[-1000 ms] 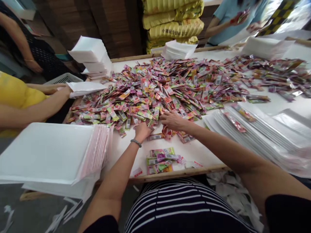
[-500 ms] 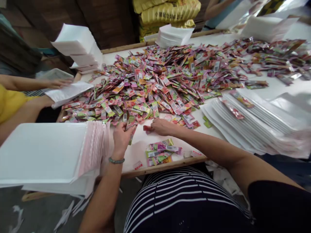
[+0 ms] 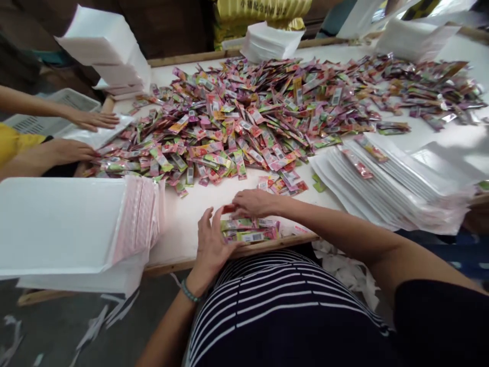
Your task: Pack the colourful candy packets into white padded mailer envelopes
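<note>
A small group of colourful snack sachets (image 3: 254, 235) lies at the table's front edge, close to my body. Over its left side my left hand (image 3: 212, 242) is open, thumb and fingers apart, with nothing seen in its grasp. Just behind the group, my right hand (image 3: 254, 204) has its fingers closed on a red sachet (image 3: 228, 209), whose end sticks out to the left. A large heap of similar sachets (image 3: 237, 127) spreads over the table beyond both hands.
White padded mailers (image 3: 57, 224) are stacked at left, their pink flaps towards me. More mailers (image 3: 389, 188) fan out at right with two sachets on top. White stacks (image 3: 110, 46) stand at the back. A co-worker's hands (image 3: 91, 120) press a mailer at far left.
My left hand has moved right and nearer me, from the heap's edge to the small group, letting go of the sachet it held. My right hand keeps the red sachet.
</note>
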Available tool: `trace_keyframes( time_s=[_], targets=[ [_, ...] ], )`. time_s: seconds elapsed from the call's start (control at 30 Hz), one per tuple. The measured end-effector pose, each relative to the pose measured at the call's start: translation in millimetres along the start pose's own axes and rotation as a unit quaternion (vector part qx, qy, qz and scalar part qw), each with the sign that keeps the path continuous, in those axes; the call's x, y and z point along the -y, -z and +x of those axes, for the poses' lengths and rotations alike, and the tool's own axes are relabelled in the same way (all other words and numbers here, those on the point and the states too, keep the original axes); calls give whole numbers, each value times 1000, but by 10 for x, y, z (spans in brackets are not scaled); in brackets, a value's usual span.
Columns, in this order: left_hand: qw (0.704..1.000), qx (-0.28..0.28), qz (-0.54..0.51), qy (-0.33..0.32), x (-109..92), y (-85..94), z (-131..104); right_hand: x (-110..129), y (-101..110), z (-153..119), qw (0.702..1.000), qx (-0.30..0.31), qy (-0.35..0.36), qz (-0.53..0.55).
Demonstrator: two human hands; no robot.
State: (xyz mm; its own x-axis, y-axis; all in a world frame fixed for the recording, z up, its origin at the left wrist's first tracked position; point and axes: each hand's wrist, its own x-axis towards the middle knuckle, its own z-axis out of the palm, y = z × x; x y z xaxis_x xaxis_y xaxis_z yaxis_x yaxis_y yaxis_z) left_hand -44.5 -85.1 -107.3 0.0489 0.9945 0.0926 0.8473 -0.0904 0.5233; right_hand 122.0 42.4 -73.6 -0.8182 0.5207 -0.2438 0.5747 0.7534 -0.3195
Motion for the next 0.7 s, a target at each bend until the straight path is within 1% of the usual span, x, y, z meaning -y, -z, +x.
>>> trace_keyframes(
  time_s=[0.03, 0.1, 0.17, 0.27, 0.33, 0.4, 0.47, 0.5, 0.57, 0.6, 0.7],
  targets=[
    [1000, 17, 0, 16, 49, 1, -25, 48, -104, -105, 1000, -9, 8, 5],
    [998, 62, -7, 32, 78, -18, -27, 140, -302, -303, 999, -36, 15, 26],
    [995, 93, -12, 31, 32, -45, 24, 211, -457, -462, 997, -48, 26, 56],
    [992, 124, -10, 8, -65, -19, 97, 233, -588, -589, 995, -49, 41, 74],
    [992, 120, 26, 26, -85, 66, 78, 181, -632, -608, 997, -51, 35, 54],
    [987, 108, 86, 87, -68, 179, 14, 97, -669, -593, 997, -59, 35, 30],
    [974, 127, 113, 152, -56, 267, -46, 13, -716, -558, 996, -78, 47, 14],
    [969, 147, 95, 175, -62, 286, -57, -21, -744, -535, 995, -89, 54, 9],
    [962, 174, 31, 208, -97, 264, -23, -64, -803, -479, 991, -109, 72, 6],
    [961, 170, 1, 219, -120, 228, 20, -75, -829, -449, 990, -117, 81, 7],
    [965, 114, -43, 232, -185, 85, 174, -71, -870, -368, 986, -139, 95, 5]
  ],
)
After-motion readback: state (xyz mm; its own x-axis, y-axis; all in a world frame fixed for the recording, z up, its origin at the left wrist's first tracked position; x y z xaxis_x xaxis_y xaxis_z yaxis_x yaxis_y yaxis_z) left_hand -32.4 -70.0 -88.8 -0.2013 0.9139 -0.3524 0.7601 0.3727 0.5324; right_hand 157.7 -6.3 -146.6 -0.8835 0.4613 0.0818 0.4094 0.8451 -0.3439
